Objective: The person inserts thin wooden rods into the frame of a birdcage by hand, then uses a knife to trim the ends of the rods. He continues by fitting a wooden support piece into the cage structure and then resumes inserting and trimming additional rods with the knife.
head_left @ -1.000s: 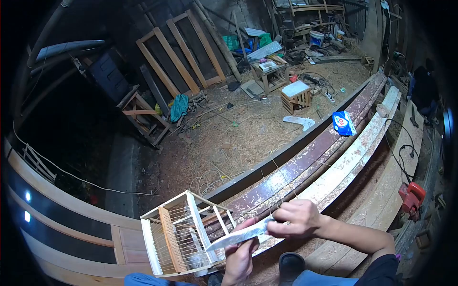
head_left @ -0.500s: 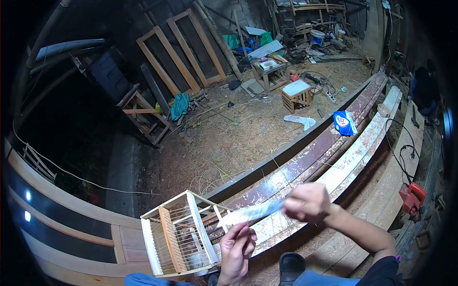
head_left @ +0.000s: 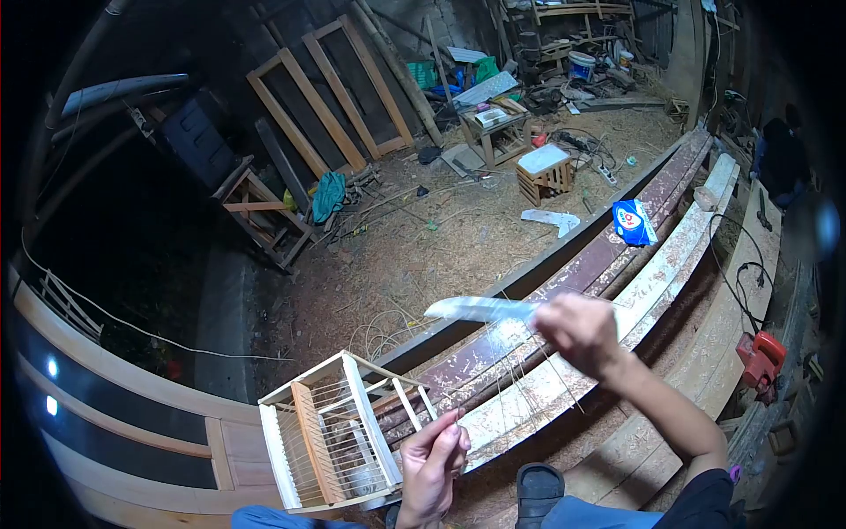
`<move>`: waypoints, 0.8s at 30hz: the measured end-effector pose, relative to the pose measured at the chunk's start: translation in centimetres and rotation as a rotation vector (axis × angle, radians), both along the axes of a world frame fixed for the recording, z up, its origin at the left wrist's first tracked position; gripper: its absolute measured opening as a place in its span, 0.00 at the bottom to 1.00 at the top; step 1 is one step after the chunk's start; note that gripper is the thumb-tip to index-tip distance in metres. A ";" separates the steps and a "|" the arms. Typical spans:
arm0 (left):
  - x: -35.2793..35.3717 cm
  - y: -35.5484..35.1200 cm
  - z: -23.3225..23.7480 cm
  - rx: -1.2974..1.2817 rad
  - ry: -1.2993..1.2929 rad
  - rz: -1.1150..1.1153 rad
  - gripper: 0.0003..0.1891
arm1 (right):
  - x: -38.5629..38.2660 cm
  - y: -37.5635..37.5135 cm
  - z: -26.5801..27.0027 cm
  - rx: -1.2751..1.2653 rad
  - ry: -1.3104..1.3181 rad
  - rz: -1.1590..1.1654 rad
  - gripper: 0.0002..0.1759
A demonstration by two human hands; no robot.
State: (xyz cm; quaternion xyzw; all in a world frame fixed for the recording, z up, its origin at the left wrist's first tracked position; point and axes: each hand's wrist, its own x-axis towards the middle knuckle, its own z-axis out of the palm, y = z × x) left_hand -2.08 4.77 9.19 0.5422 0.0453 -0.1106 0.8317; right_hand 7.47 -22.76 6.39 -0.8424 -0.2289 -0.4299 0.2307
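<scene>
Right hand (head_left: 577, 331) raised higher, knife (head_left: 480, 309) level, tip pointing left

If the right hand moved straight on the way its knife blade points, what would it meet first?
Nothing near, it seems. The right hand holds the knife raised, tip to the left; past the tip only the sawdust floor shows, apparently farther off. Depth is unclear.

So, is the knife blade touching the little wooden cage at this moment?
No, the right hand holds the knife raised above the planks, clear of the wooden cage near the left hand.
</scene>
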 end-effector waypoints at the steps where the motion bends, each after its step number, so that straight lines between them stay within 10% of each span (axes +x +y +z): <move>1: -0.3 0.2 -0.1 -0.001 0.015 -0.008 0.14 | -0.2 -0.6 0.3 0.017 0.000 0.005 0.08; 10: -0.4 -0.7 -1.0 -0.039 0.104 0.046 0.22 | -3.9 4.3 0.6 -0.206 0.013 0.367 0.13; 20: -0.1 0.0 0.0 -0.030 0.021 -0.050 0.16 | -0.2 -0.2 -0.1 -0.040 0.028 -0.029 0.07; 24: 0.1 0.3 -0.5 -0.074 0.048 0.032 0.17 | -2.0 0.4 -0.1 -0.031 0.051 0.181 0.10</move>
